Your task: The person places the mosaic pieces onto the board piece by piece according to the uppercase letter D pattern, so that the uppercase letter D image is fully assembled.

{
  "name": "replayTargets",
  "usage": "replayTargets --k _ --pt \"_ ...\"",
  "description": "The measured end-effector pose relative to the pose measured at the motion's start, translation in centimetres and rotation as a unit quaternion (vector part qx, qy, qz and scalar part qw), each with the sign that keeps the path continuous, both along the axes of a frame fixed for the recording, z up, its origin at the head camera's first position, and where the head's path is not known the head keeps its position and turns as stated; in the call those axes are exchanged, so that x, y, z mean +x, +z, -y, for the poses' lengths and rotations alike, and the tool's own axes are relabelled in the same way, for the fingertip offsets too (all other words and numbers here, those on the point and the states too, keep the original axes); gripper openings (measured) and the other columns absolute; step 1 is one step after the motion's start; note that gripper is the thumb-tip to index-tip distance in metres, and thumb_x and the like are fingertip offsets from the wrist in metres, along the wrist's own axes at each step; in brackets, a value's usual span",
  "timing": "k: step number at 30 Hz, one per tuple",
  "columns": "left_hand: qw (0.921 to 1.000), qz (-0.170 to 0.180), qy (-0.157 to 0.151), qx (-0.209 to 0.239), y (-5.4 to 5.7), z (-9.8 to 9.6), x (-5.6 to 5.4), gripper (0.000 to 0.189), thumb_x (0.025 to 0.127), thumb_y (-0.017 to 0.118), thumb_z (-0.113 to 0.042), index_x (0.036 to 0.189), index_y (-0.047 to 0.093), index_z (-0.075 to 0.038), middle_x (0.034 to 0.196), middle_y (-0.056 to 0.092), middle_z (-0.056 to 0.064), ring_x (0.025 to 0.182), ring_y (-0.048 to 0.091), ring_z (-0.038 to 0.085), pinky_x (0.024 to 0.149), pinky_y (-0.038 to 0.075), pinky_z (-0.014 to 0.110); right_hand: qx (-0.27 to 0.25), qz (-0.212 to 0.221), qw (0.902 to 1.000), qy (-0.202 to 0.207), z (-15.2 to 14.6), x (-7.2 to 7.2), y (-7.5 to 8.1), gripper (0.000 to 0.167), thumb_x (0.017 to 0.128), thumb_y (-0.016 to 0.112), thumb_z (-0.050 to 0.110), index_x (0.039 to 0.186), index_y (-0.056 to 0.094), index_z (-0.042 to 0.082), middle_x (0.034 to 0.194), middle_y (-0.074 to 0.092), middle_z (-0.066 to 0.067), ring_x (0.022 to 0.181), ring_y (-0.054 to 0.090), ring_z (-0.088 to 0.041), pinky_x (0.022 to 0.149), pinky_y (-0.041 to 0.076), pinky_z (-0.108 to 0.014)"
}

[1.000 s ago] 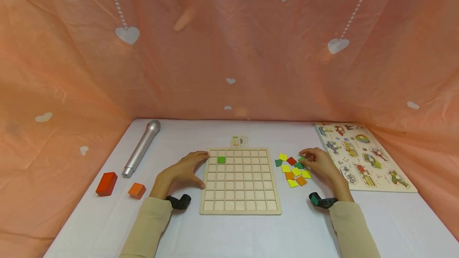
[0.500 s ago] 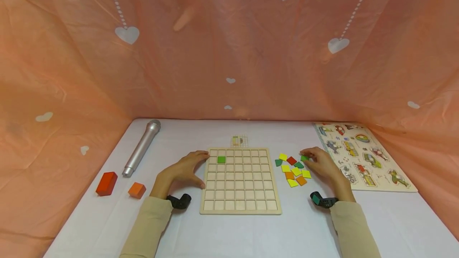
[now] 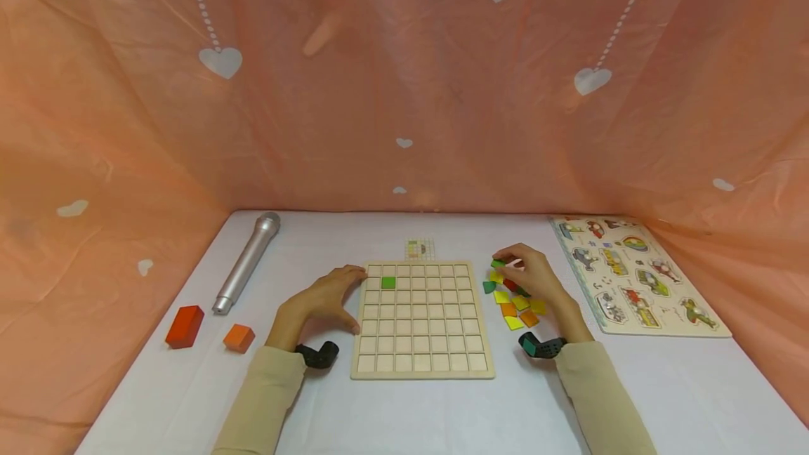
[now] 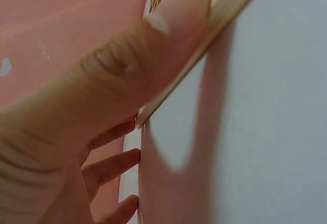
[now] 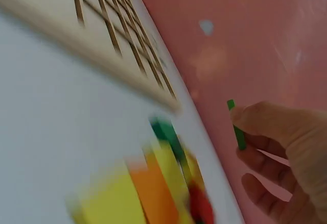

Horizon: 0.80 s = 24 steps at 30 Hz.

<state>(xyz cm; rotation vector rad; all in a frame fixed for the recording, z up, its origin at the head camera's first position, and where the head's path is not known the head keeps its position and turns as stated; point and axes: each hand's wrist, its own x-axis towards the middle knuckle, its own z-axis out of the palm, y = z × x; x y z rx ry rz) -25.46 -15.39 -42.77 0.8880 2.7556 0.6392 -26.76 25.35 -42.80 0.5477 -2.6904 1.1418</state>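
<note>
A wooden grid board lies in the middle of the table, with one green square tile in its upper left part. My left hand rests along the board's left side, thumb and fingers spread, fingertips at the edge. In the left wrist view the thumb touches the rim. My right hand pinches a second green tile between thumb and fingers, raised over the back of the loose tiles. Those are yellow tiles, orange tiles, a red tile and a dark green rounded tile.
A small printed pattern card lies behind the board. To the right is a picture puzzle board. A silver microphone, a red block and an orange block lie on the left. A pink curtain closes off the back.
My right hand has lifted the green tile from the right side of the pile and carried it left, toward the board. The left hand stays at the board's edge.
</note>
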Motion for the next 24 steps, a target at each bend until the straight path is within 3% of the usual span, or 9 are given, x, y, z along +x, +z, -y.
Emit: replayTargets --k 8,17,24 --pt "1.0 0.005 -0.002 0.004 0.1 0.1 0.1 0.097 0.056 0.088 -0.033 0.135 0.043 0.001 0.142 0.039 0.014 0.132 0.033 0.035 0.108 0.029 0.05 -0.043 -0.017 0.9964 0.072 6.2 -0.8 0.1 0.02 0.084 0.069 0.011 0.103 0.068 0.004 0.102 0.064 -0.005 0.096 0.058 -0.022 0.081 0.048 -0.041" --pt "0.9999 0.002 -0.01 0.005 -0.1 0.2 -0.1 0.098 0.058 0.087 -0.036 0.136 0.042 0.001 0.142 0.038 0.015 0.133 0.032 0.034 0.108 0.028 0.049 -0.064 -0.009 0.988 0.14 11.5 -1.4 -0.4 0.02 0.083 0.069 0.007 0.102 0.069 0.002 0.102 0.063 -0.009 0.098 0.06 -0.026 0.08 0.052 -0.037" --pt "0.9999 0.006 -0.011 0.004 -0.1 0.2 -0.1 0.097 0.058 0.087 -0.036 0.136 0.042 0.001 0.143 0.038 0.015 0.133 0.031 0.035 0.108 0.028 0.049 -0.055 0.022 0.9879 0.143 14.1 -1.2 -1.5 0.018 0.083 0.069 0.006 0.1 0.068 0.002 0.104 0.062 -0.01 0.092 0.061 -0.023 0.079 0.054 -0.03"
